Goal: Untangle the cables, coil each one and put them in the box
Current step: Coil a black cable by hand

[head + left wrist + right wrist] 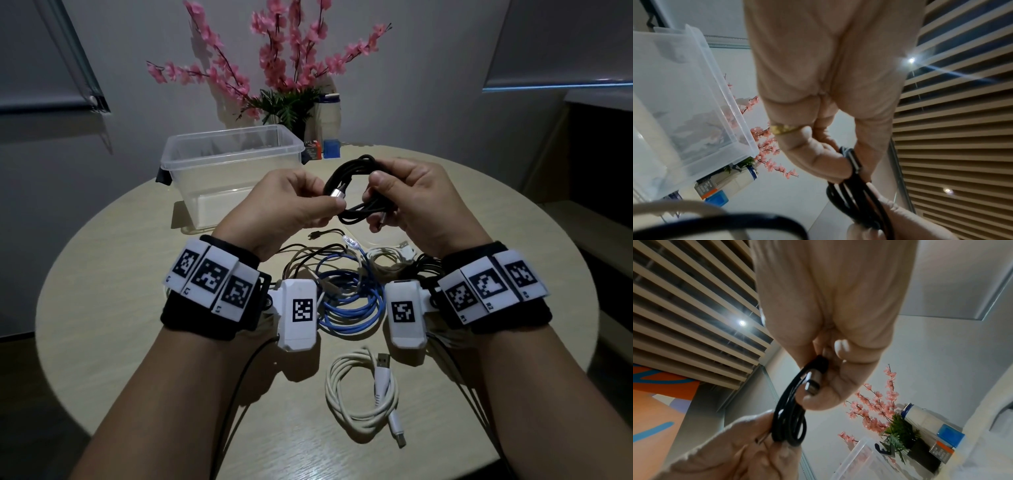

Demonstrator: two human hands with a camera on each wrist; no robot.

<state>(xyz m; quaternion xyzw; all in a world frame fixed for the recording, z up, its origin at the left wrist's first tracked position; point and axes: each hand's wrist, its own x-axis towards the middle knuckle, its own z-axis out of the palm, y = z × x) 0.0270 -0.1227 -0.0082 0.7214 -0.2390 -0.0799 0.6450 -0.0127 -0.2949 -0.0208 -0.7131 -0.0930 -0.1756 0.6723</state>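
Coiling under way: black cable [356, 192] pinched in both hands' fingers [329, 205] above table [137, 308]; next, into box [233, 164].

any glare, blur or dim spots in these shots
Head view: dim room, edges darkened, black cable sharp. Left wrist view: ceiling light flares in streaks, near cables blurred. Right wrist view: left hand soft, slats bowed.

head view looks down; both wrist views look up, sharing the black cable [356, 185].
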